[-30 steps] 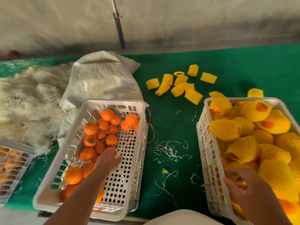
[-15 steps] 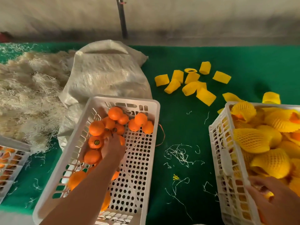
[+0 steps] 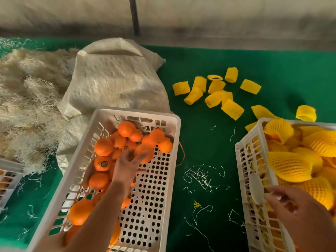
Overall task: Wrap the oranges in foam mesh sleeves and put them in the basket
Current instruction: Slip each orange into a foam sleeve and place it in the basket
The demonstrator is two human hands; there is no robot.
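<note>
Orange fruit, unwrapped, lay heaped in the white perforated crate [image 3: 163, 197] on the person's left side, mostly against its far end and left wall, and the left hand [image 3: 128, 167] was inside that crate, directly over the pile. Its fingers were spread and loosely curved around one orange [image 3: 145, 151] at the near edge of the far cluster; motion blur prevented the inspector from confirming whether the fruit was gripped or only touched. The left hand was plainly the nearer one to the bare oranges [image 3: 103, 146]; the right was well apart from them. The loose foam mesh sleeves [image 3: 214, 95], yellow and short, lay scattered on the green table covering [image 3: 209, 146] beyond and between the two crates, their axes pointing every way, forward and to the right of the left hand. The right hand [image 3: 298, 211] rested at the near left rim of the basket [image 3: 243, 160] of wrapped oranges [image 3: 289, 166], fingers curled at the wall; whether it pinched the rim or held something small could not be told. The judgement was that the coming move turned on lifting the orange out and carrying it rightward toward a sleeve. Cut off or obscured: the basket's right side, the left crate's near corner, fruit beneath the forearm, and a third crate [image 3: 9, 177] at the left edge. A woven sack [image 3: 112, 82] and pale fibre [image 3: 27, 99] lay behind
</note>
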